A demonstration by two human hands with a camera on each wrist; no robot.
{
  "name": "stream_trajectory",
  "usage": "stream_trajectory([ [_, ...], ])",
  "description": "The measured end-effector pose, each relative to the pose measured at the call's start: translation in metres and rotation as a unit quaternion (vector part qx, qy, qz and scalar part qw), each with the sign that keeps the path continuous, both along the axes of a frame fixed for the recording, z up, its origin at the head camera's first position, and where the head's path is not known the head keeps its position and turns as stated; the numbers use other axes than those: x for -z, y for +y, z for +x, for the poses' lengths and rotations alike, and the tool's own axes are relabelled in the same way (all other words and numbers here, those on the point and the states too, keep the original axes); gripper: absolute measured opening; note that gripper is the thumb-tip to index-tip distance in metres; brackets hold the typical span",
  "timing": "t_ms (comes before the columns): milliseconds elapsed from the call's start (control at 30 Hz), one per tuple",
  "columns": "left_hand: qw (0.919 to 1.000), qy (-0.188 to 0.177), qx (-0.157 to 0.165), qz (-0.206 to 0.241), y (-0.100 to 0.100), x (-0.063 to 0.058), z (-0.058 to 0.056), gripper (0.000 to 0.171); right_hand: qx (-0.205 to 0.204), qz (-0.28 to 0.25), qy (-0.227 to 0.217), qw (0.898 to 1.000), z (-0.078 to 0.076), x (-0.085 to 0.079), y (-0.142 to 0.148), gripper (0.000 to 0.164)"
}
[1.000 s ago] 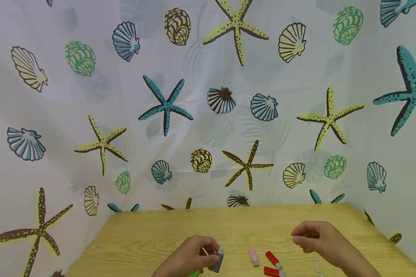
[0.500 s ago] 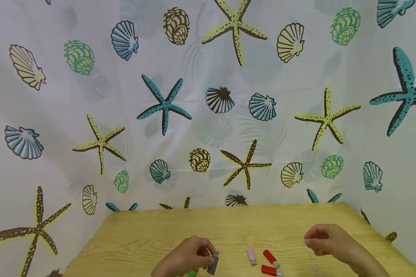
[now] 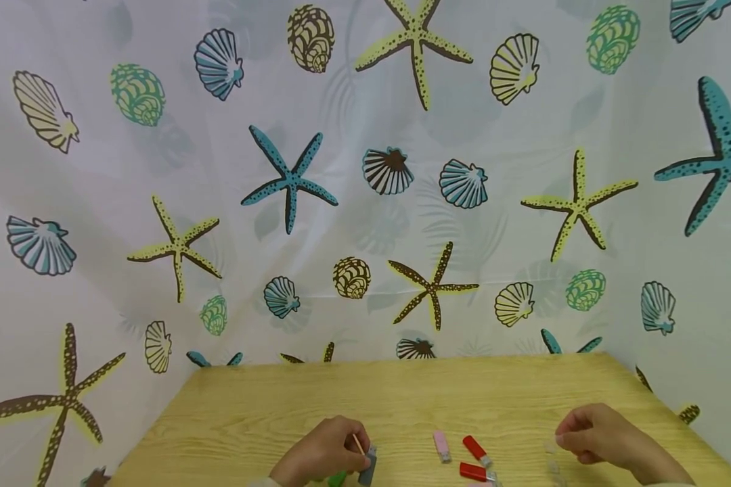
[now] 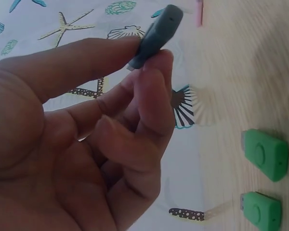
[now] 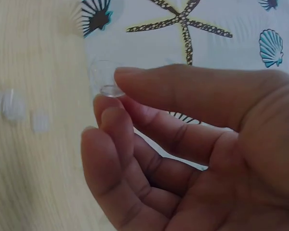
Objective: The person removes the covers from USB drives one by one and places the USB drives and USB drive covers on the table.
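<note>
My left hand (image 3: 325, 450) pinches a grey USB flash drive (image 4: 159, 33) between thumb and fingers, held up above the table. Its metal plug mostly hides behind the fingers in the left wrist view. Two green USB flash drives (image 4: 266, 153) lie on the wood close to that hand. Off to the right, my right hand (image 3: 615, 439) pinches a small clear plastic cap (image 5: 106, 79) at the tips of thumb and forefinger. More clear caps (image 5: 12, 105) lie on the table near it, in a row.
Between the hands lie two red USB flash drives (image 3: 475, 448) and a pink one (image 3: 441, 446), with another pink piece (image 3: 480, 484) cut by the bottom edge. Shell-patterned curtains (image 3: 378, 223) enclose the wooden table (image 3: 268, 399) at the back and sides.
My right hand has moved to the right and slightly nearer. The left hand has shifted a little left, and the grey flash drive sits lower in view. The drives on the table stay put.
</note>
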State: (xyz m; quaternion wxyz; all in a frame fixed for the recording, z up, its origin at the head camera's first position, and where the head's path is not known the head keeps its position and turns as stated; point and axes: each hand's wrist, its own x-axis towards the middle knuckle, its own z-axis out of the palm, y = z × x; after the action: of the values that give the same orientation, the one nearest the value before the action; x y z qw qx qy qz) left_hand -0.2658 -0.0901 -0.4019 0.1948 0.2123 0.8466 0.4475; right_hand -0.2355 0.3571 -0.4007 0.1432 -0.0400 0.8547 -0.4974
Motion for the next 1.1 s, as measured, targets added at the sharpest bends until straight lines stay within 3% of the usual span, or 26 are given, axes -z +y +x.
stream_trajectory([
  [233,0.9999,-0.011,0.004,-0.011,-0.003,0.010,-0.004,0.004,0.007,0.018,0.016,1.000,-0.004,0.013,0.004,0.013],
  [500,0.9997,-0.001,0.015,-0.020,-0.002,0.020,-0.005,0.005,0.144,0.051,-0.001,0.988,-0.008,0.029,0.001,0.009],
  [700,0.9971,0.036,0.039,-0.054,-0.003,0.028,-0.010,0.006,0.154,0.049,-0.001,0.987,-0.010,0.042,0.003,0.010],
  [1100,0.9896,0.088,-0.017,-0.112,0.002,0.031,-0.005,0.011,0.154,0.070,-0.009,0.986,-0.017,0.053,0.003,0.011],
])
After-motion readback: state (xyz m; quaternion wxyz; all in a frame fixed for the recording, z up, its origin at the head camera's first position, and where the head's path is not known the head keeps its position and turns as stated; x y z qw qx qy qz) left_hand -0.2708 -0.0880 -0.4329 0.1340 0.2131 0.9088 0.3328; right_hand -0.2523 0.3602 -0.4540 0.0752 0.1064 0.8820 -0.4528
